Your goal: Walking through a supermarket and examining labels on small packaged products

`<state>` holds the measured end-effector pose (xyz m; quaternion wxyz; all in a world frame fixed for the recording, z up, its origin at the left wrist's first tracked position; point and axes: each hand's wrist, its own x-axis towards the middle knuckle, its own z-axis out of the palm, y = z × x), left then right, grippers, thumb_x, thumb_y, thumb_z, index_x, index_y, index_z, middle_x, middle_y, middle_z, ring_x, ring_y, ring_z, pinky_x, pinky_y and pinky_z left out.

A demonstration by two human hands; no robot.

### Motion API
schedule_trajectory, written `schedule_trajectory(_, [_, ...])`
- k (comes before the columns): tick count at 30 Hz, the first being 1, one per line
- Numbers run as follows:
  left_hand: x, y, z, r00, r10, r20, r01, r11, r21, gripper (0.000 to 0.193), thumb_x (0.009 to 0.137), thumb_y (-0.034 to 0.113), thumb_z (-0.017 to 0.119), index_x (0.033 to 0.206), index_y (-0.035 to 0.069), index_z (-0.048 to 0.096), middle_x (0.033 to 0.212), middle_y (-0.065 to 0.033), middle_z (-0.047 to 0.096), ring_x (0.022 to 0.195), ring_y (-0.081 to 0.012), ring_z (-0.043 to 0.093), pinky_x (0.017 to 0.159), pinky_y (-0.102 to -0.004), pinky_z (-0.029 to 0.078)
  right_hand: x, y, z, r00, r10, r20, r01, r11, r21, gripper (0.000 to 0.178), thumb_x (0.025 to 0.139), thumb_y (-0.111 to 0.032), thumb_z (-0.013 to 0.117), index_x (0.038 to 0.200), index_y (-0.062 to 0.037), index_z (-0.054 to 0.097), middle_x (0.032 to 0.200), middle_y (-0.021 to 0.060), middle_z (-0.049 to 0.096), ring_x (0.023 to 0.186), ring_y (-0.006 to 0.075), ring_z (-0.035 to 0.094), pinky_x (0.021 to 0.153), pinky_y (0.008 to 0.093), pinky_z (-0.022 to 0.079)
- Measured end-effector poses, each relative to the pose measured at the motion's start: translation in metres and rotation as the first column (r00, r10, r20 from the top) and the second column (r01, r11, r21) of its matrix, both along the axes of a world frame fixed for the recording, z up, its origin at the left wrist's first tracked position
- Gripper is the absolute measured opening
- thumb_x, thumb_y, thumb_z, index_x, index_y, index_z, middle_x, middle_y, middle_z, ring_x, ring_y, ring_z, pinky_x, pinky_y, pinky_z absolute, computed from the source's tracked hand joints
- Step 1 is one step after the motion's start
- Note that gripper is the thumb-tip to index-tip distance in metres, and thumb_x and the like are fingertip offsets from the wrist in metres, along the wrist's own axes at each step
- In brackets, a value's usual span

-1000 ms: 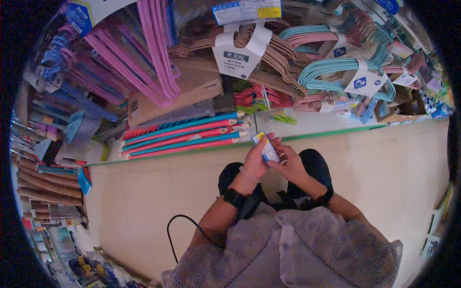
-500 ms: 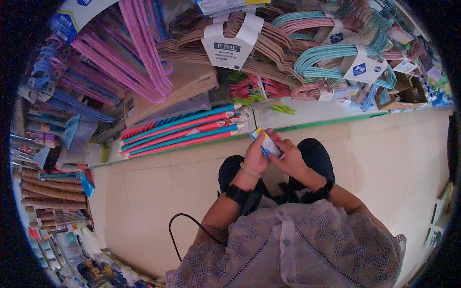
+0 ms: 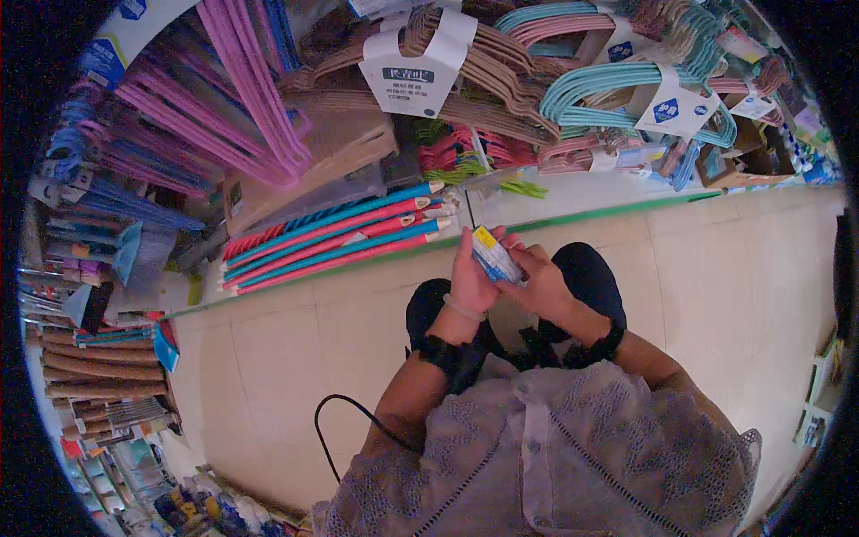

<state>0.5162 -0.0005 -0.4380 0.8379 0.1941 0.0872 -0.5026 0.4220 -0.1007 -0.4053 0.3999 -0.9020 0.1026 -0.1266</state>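
The right hand (image 3: pixel 548 288) pinches the near end of a small packet (image 3: pixel 497 257), just nearer than the shelf (image 3: pixel 582 204); the left hand (image 3: pixel 472 285) cradles it, closure unclear — a slackened pinch could drop it floorward.

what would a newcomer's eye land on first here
Probably the long pinkish-purple hangers bunched at the upper left, and the thin turquoise hangers in a white paper band at the upper right. Next, the slim red and blue poles lying side by side near the shelf edge, then the small blue, white and yellow packet between both hands near the centre.
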Motion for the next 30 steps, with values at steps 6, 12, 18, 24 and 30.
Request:
schedule_trajectory(6, [0.001,0.002,0.013,0.999,0.030,0.021,-0.030,1.000,0.005,0.066,0.083,0.060,0.032,0.109,0.001,0.048,0.105,-0.0164,0.055,0.097,-0.0315,0.052,0.087,-0.0444,0.040,-0.004,-0.004,-0.009,0.995,0.008,-0.096,0.000,0.997,0.075,0.059,0.068,-0.029,0.066,0.116,-0.0021,0.046,0.108,0.0208,0.049,0.094,0.0367,0.052,0.077,0.0407,0.047])
schedule_trajectory(12, [0.001,0.004,0.010,1.000,0.031,-0.005,-0.031,0.999,-0.020,0.068,0.083,0.061,0.031,0.109,0.001,0.048,0.105,-0.0164,0.054,0.099,-0.0319,0.051,0.088,-0.0442,0.039,-0.002,0.000,-0.016,0.993,-0.029,0.116,0.037,0.997,-0.061,0.053,0.063,-0.021,0.072,0.106,0.0014,0.052,0.096,0.0157,0.052,0.078,0.0295,0.058,0.067,0.0342,0.048])
schedule_trajectory(18, [0.001,0.001,-0.002,0.998,0.065,0.012,-0.065,0.997,-0.045,0.068,0.082,0.061,0.032,0.108,0.000,0.049,0.105,-0.0162,0.054,0.100,-0.0317,0.050,0.090,-0.0439,0.038,-0.001,0.002,-0.024,0.999,-0.029,0.027,0.026,0.994,0.106,0.048,0.072,-0.026,0.064,0.108,0.0019,0.049,0.097,0.0222,0.054,0.090,0.0370,0.054,0.078,0.0398,0.046])
schedule_trajectory(24, [0.000,-0.001,-0.007,0.998,0.051,0.023,-0.047,0.989,-0.138,0.062,0.085,0.057,0.032,0.109,0.001,0.049,0.105,-0.0170,0.054,0.103,-0.0313,0.049,0.090,-0.0440,0.037,0.000,0.005,-0.027,0.991,-0.104,-0.078,0.121,0.959,0.255,0.036,0.076,-0.018,0.061,0.105,0.0001,0.051,0.099,0.0208,0.055,0.091,0.0357,0.055,0.078,0.0388,0.046])
schedule_trajectory(30, [-0.003,0.006,-0.031,0.988,-0.015,0.156,0.003,0.997,0.077,0.025,0.085,0.019,0.047,0.103,0.002,0.050,0.102,-0.0165,0.057,0.099,-0.0303,0.052,0.089,-0.0433,0.040,0.001,-0.002,-0.032,0.998,-0.023,-0.066,0.054,0.855,0.515,0.031,0.075,-0.016,0.063,0.101,-0.0011,0.054,0.095,0.0173,0.058,0.092,0.0316,0.057,0.077,0.0353,0.047])
